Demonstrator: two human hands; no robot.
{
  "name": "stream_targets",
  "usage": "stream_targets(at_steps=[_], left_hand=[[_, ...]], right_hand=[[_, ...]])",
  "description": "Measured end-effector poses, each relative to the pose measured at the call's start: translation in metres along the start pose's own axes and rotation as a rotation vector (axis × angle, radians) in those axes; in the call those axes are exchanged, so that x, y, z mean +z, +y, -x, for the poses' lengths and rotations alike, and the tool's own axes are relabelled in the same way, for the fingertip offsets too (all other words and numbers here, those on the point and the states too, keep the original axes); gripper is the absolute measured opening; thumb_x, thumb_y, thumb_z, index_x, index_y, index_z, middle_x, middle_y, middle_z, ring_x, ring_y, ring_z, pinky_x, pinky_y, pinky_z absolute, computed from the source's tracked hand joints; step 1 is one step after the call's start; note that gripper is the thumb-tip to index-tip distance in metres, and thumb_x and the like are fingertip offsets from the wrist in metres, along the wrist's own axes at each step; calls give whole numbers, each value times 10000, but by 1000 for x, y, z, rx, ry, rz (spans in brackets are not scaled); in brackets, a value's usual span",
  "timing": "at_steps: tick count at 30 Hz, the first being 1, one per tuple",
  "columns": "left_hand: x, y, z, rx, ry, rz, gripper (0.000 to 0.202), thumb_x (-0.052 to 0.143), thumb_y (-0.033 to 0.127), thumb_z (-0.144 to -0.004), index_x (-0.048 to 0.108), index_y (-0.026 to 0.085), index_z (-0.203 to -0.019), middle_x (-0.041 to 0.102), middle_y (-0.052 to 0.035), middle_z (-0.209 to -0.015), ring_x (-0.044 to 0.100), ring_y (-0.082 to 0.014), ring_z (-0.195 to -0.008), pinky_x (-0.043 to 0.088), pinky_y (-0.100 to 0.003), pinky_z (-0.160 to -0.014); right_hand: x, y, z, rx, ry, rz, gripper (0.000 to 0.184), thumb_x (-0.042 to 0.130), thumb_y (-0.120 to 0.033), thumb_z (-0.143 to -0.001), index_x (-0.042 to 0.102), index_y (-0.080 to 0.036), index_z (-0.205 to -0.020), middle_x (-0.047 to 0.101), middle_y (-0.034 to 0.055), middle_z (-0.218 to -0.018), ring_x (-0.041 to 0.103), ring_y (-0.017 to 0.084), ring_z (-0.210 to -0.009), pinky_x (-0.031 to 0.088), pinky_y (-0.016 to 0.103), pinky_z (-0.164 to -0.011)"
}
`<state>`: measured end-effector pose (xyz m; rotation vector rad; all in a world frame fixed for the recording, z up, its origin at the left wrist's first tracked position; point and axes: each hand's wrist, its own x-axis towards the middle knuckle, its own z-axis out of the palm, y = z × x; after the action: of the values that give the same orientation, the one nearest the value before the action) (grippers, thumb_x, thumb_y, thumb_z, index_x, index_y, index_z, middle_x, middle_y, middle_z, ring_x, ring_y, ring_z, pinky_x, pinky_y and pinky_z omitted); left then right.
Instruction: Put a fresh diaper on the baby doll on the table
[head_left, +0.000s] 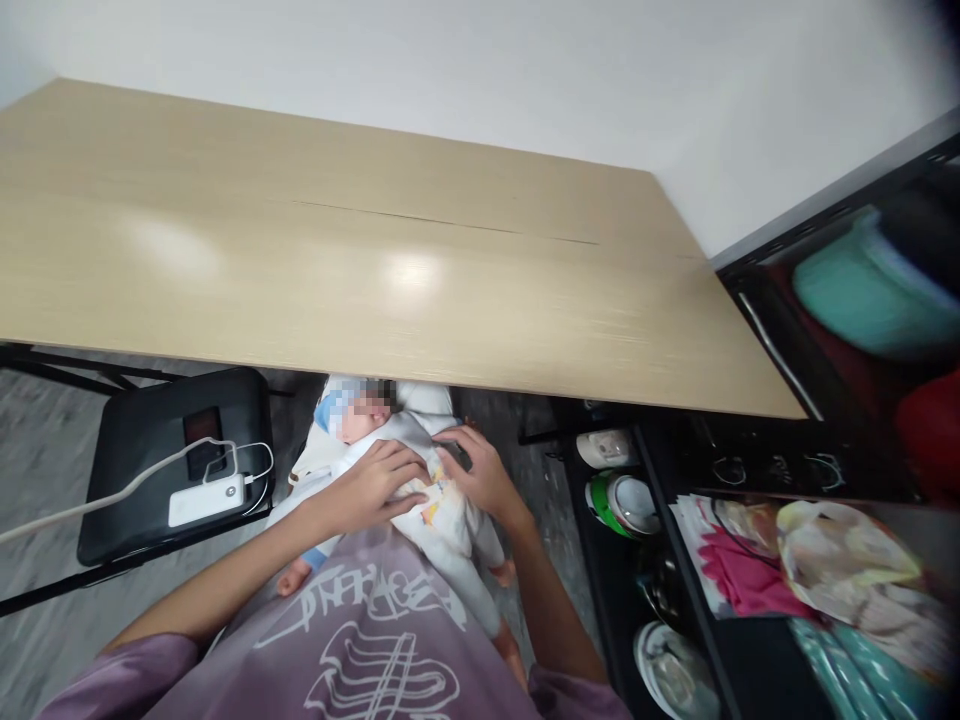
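Observation:
A baby doll point(442, 525) in a white printed suit lies on my lap, head toward the table edge, resting on a white pillow point(427, 398). My left hand point(379, 482) lies on the doll's chest with its fingers spread flat over the suit. My right hand point(480, 470) rests on the doll's other side, fingers curled against the suit near a small dark object I cannot make out. The doll's bare feet point(504, 572) point toward me.
A long pale wooden table point(337, 260) spans the view above my lap. A black chair point(150, 450) on the left carries a white power bank point(206, 500) with cables. On the right stands a black shelf rack point(675, 520) with bowls, cloths and containers.

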<state>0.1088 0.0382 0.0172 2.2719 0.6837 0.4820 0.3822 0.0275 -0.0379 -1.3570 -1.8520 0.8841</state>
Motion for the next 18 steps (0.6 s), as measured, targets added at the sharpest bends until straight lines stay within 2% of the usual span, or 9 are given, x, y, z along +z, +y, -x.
stream_targets(at_steps=[3, 7, 10, 12, 15, 18], left_hand=[[-3, 6, -1, 12, 0, 55, 182, 627, 371, -1175, 727, 229, -1230, 762, -96, -1261, 625, -281, -1232, 464, -435, -1090], [-21, 9, 12, 29, -101, 166, 134, 656, 332, -1144, 735, 236, -1195, 766, -88, -1174, 651, -260, -1162, 498, -395, -1053], [-37, 10, 31, 22, -248, 212, 100, 761, 327, -1059, 756, 243, -1114, 761, -49, -1034, 693, -236, -1012, 536, -345, -915], [-42, 11, 37, 29, -314, 213, 60, 781, 312, -1044, 759, 257, -1043, 777, -15, -956, 711, -220, -917, 541, -349, -891], [-38, 16, 29, 55, -298, 182, 142, 690, 360, -1120, 755, 262, -1041, 797, -20, -932, 723, -224, -864, 555, -382, -913], [-34, 22, 15, 29, -214, 200, 230, 588, 412, -1175, 751, 254, -1137, 812, -60, -1037, 745, -247, -977, 571, -399, -972]], right_hand=[[4, -30, -3, -113, -139, -54, 250, 593, -239, -1124, 754, -269, -1312, 758, 93, -1325, 711, 252, -1285, 561, 421, -1159], [3, -51, 0, -67, -163, -4, 203, 563, -283, -1157, 760, -248, -1185, 765, 77, -1141, 714, 246, -1114, 559, 393, -1037], [-19, -55, 19, 64, -248, 50, 258, 564, -385, -1173, 759, -248, -1072, 777, 47, -998, 703, 241, -978, 531, 367, -930], [-41, -54, 41, 191, -338, 49, 365, 528, -461, -1180, 758, -256, -984, 774, 30, -917, 696, 230, -885, 513, 340, -841], [-65, -46, 74, 424, -406, -40, 532, 414, -574, -1186, 780, -264, -955, 751, 18, -796, 698, 223, -744, 498, 320, -720], [-64, -37, 93, 577, -446, -172, 590, 342, -605, -1179, 799, -256, -1044, 750, 15, -713, 725, 231, -688, 516, 319, -691]])
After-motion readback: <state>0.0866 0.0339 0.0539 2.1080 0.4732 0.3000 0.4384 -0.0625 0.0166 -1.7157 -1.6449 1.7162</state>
